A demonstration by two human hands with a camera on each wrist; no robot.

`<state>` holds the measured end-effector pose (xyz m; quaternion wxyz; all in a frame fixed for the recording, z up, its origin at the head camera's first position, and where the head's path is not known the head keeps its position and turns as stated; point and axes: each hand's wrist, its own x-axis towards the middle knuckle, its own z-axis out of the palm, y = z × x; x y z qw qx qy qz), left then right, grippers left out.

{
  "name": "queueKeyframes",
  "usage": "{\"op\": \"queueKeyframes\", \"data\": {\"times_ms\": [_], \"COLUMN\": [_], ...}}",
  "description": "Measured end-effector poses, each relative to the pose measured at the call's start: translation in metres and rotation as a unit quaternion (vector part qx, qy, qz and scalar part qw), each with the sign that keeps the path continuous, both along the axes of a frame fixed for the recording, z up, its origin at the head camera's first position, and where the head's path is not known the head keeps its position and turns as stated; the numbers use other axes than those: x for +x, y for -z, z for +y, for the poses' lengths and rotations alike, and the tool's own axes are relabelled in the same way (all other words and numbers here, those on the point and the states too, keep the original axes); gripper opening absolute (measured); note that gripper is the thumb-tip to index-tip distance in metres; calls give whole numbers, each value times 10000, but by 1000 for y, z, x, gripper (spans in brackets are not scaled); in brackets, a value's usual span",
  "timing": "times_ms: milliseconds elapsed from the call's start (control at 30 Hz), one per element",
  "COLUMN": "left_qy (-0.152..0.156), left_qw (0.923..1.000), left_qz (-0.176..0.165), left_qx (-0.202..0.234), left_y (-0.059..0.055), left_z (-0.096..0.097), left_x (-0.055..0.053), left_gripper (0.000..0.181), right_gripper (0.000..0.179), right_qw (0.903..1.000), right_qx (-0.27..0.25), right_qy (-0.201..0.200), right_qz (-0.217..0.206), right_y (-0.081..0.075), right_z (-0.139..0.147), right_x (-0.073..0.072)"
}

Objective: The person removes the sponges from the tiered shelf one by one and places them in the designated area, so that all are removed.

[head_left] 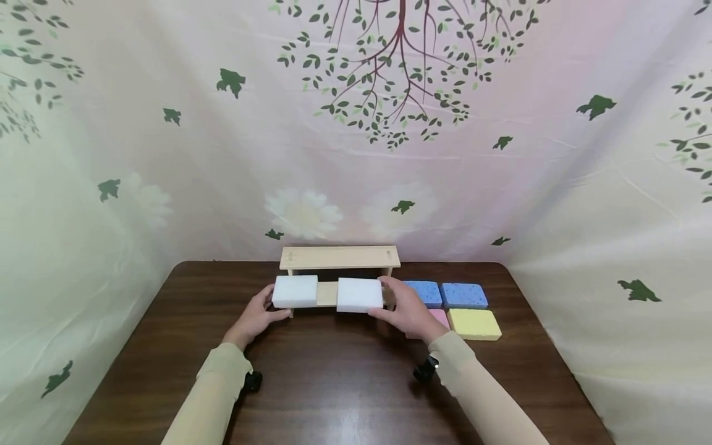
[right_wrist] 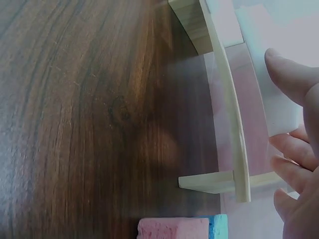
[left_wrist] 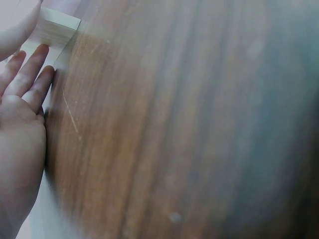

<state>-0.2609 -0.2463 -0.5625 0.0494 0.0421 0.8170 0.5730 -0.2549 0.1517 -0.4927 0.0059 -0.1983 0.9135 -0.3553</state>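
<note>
Two white foam sponge blocks are side by side over the lower board of a small two-step wooden rack, a gap between them. At the left block, my left hand holds the outer end, thumb low at the front and fingers at the side. My right hand grips the outer end of the right block. The right wrist view shows that block between thumb and fingers, beside the rack's pale board. In the left wrist view, the left hand appears at the edge, its block hidden.
Right of the rack lie two blue sponges, a yellow one and a pink one, partly behind the right hand. The rack's upper board stands near the patterned cloth backdrop. Everything rests on a dark wooden table.
</note>
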Motion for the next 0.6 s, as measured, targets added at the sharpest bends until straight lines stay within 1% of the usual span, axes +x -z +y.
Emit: {"op": "queueKeyframes", "data": {"times_ms": [167,233,333,433,600], "left_qy": [-20,-5,-21,-50,-5], "left_qw": [10000,9999,9999,9999,9999], "left_qz": [-85,-72,-52,-85,-86], "left_qx": [46,83,119,116,82], "left_y": [3,3,3,3,0], "left_z": [1,1,1,0,0], "left_x": [5,6,5,6,4], "left_gripper": [84,83,83,83,83], "right_gripper": [87,87,88,91,89], "right_qw": [9998,9999,9992,9978,9990], "right_qx": [128,10,-307,-497,-370], "right_qy": [-73,-121,-182,-180,-56], "right_qz": [149,85,-150,-397,-255], "right_y": [-1,0,2,4,6], "right_z": [9,14,23,31,47], "right_x": [8,11,14,18,24]}}
